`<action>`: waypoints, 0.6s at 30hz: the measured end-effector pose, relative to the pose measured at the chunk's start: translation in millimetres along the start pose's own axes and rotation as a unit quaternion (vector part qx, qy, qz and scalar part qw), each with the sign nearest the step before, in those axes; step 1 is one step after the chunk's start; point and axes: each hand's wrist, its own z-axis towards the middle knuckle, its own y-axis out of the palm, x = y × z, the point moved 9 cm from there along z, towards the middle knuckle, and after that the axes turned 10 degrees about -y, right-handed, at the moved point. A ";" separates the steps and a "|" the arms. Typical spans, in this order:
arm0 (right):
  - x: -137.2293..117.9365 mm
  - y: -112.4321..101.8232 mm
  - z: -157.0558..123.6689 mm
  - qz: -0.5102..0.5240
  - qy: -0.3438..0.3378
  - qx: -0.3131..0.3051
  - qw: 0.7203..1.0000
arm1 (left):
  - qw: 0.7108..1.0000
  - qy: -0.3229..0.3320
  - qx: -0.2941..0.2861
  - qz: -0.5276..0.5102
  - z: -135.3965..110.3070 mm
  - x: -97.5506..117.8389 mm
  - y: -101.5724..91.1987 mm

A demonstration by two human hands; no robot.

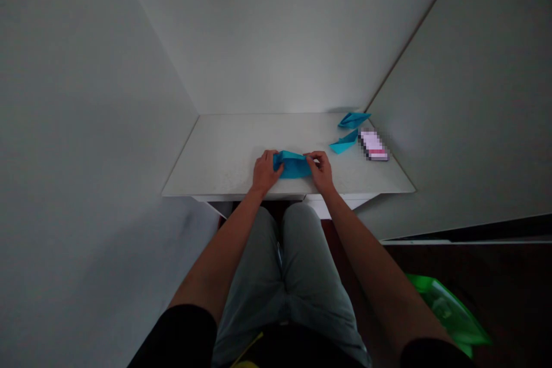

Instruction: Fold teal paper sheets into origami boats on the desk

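A folded piece of blue paper (293,165) lies on the white table (224,149) near its front edge. My left hand (265,171) pinches the paper's left end, fingers curled over it. My right hand (321,170) grips the right end, fingers closed on the fold. Both forearms reach forward from my lap.
Two folded blue paper shapes (353,119) (345,142) lie at the table's back right, beside a blurred pink and white object (374,145). White walls close in on the left, back and right. A green object (448,307) sits on the dark floor at lower right.
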 end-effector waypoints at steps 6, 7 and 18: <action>-1.1 -7.3 0.1 -0.021 -0.014 0.045 0.999 | 1.000 -0.007 0.001 -0.026 -0.2 -2.9 -1.6; -1.4 -7.6 -0.3 -0.024 -0.014 0.047 0.998 | 0.999 -0.020 0.004 -0.042 0.4 -5.8 -2.1; 9.3 13.2 -2.6 -0.112 0.027 -0.070 0.991 | 0.949 -0.179 0.069 -0.250 4.1 -49.3 -15.7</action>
